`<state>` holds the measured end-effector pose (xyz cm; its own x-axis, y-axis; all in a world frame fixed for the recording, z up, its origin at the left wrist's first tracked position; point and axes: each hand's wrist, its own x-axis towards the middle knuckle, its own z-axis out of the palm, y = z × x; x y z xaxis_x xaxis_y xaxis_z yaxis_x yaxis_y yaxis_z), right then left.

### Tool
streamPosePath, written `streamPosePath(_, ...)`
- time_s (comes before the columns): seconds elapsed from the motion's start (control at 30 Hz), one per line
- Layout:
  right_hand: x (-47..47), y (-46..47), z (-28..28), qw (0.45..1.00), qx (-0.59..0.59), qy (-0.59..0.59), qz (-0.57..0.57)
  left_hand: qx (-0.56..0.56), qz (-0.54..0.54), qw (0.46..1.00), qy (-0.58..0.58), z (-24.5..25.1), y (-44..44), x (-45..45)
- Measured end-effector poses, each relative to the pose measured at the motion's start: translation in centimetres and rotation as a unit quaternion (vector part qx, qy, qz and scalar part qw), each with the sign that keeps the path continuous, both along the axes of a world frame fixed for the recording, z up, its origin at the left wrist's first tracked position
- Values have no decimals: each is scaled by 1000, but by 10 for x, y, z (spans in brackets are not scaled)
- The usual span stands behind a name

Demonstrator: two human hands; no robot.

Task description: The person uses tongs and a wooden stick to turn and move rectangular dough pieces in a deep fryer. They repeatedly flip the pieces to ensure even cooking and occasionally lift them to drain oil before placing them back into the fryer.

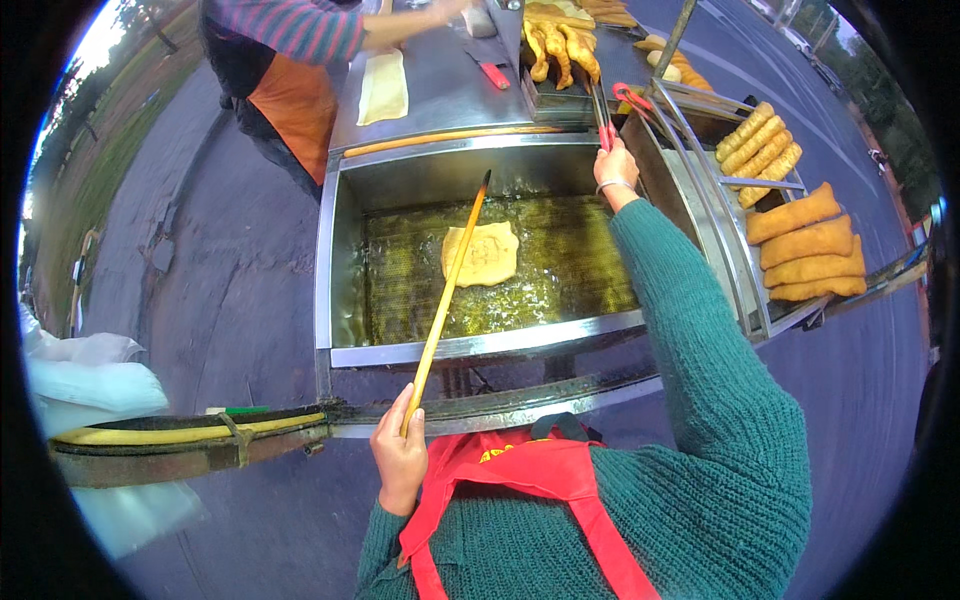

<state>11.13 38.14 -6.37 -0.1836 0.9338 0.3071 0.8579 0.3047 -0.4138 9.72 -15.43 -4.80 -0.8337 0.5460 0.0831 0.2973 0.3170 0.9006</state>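
Observation:
My left hand (401, 454) grips a long wooden stick (448, 300) with a dark tip, slanting up over the fryer. Under the stick, a flat, squarish piece of pale yellow dough (487, 255) floats in the frying oil (405, 262). My right hand (616, 171) reaches past the fryer's far right corner and holds metal tongs (600, 109) with red handles. The tips of the tongs meet the end of a golden fried dough piece (581, 51) on the rack; whether they pinch it, I cannot tell.
The fryer's metal rim (480, 346) lies before me. Beyond is a steel worktop (442, 97) with a raw dough strip (383, 86) and a red-handled tool (495, 75). A co-worker's arm (405, 28) extends there. On the right, a metal frame (759, 182) borders fried dough sticks (810, 244).

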Motion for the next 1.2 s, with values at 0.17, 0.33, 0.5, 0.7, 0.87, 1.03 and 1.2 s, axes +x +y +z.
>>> streamPosePath(0.17,11,-3,-5,999,-7,-40,9,-1,-8,1000,14,4,6,0)
streamPosePath(0.33,28,-16,15,996,8,-86,17,-43,-43,998,22,15,5,-10)
streamPosePath(0.5,63,-50,27,994,28,-100,32,-116,-61,989,72,33,-11,-31)
streamPosePath(0.7,125,-152,18,981,-66,-4,183,-174,-25,975,137,48,-20,-42)
streamPosePath(0.87,133,-174,12,933,-113,-175,292,-226,-49,956,178,56,-21,-50)
streamPosePath(1.03,106,-155,-3,864,-89,-372,326,-316,-42,925,205,75,-17,-54)
streamPosePath(1.2,89,-138,-17,843,-141,-413,315,-363,-38,907,211,61,-6,-68)
